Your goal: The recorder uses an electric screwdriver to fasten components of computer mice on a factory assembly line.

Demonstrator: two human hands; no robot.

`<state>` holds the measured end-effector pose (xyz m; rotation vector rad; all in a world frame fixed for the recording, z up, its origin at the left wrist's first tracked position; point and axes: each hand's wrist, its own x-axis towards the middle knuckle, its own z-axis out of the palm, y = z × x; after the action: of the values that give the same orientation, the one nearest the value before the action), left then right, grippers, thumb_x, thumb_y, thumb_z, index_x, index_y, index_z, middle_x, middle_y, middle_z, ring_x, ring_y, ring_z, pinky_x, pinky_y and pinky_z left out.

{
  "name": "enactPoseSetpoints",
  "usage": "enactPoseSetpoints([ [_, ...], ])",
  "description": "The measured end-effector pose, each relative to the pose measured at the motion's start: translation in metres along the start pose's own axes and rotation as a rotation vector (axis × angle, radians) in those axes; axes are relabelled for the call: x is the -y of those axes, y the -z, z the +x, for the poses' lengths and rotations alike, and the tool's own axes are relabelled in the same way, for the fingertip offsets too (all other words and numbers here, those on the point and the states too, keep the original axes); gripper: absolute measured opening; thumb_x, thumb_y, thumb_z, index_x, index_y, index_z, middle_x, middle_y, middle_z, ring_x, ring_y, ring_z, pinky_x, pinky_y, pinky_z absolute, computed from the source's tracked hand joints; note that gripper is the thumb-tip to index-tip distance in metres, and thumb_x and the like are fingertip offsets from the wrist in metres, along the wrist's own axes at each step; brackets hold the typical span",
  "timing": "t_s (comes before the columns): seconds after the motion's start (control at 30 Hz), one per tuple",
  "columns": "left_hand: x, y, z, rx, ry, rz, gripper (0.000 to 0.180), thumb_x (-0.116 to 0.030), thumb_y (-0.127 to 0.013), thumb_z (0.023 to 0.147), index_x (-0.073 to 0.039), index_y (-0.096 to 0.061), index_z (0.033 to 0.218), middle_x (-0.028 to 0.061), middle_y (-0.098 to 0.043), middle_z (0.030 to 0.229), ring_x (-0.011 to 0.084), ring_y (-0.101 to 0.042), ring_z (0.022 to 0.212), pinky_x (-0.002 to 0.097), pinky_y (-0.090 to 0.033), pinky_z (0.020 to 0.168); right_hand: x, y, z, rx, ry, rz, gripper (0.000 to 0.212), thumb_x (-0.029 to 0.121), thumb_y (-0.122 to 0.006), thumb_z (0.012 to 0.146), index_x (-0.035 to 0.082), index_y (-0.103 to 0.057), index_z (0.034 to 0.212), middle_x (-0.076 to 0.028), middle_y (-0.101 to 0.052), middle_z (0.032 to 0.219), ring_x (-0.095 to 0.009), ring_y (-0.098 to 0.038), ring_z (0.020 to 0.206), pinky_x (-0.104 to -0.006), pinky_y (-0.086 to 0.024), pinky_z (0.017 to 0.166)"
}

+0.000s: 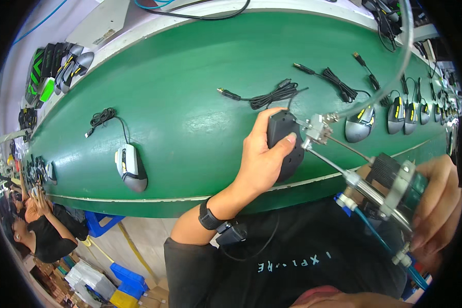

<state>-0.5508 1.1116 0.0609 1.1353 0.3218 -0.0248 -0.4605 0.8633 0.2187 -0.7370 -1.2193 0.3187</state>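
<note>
Mouse [292, 160] pinched in left hand [261, 155]; tool [376, 196] gripped by right hand [439, 205], head [319, 129] beside left thumb [286, 146]. Mouse best kept steady, head squared.

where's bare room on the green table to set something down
Free: the smooth green tabletop between the grey-and-black corded mouse at left and the left hand; also beyond the bundled black cable. Crowded: the right end, with yellow-accented grey mice and coiled black cords.
</note>
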Motion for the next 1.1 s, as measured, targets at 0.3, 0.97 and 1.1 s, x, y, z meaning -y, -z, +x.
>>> enactPoseSetpoints([
  [0.3, 0.002, 0.008, -0.011, 0.025, -0.042, 0.080, 0.041, -0.005, -0.063, 0.087, -0.003, -0.050, 0.126, 0.0058, -0.064, 0.095, 0.0130, -0.059, 0.086, 0.0297, -0.050, 0.080, -0.060, -0.036, 0.038, -0.150, -0.170, -0.219, 0.015, -0.001, -0.073, 0.078, 0.009, -0.063, 0.073, -0.007, -0.069, 0.079, -0.010, -0.062, 0.069, -0.0142, -0.050, 0.066],
  [0.97, -0.011, 0.027, 0.000, -0.080, 0.024, -0.142, 0.036, -0.005, -0.064, 0.088, -0.002, -0.050, 0.121, 0.0045, -0.059, 0.102, 0.0115, -0.057, 0.090, 0.0288, -0.050, 0.081, -0.016, 0.011, 0.045, 0.266, -0.096, -0.093, 0.023, -0.009, -0.066, 0.081, 0.011, -0.076, 0.085, -0.006, -0.074, 0.088, -0.009, -0.068, 0.081, -0.0248, -0.060, 0.077],
  [1.1, -0.011, 0.037, -0.006, -0.119, 0.019, -0.233, 0.038, -0.005, -0.063, 0.089, -0.002, -0.045, 0.122, 0.0057, -0.057, 0.105, 0.0119, -0.057, 0.091, 0.0293, -0.051, 0.080, -0.072, -0.027, 0.063, 0.166, -0.176, -0.114, 0.012, -0.008, -0.068, 0.078, 0.004, -0.071, 0.075, -0.011, -0.071, 0.083, -0.012, -0.067, 0.072, -0.0226, -0.058, 0.066],
])
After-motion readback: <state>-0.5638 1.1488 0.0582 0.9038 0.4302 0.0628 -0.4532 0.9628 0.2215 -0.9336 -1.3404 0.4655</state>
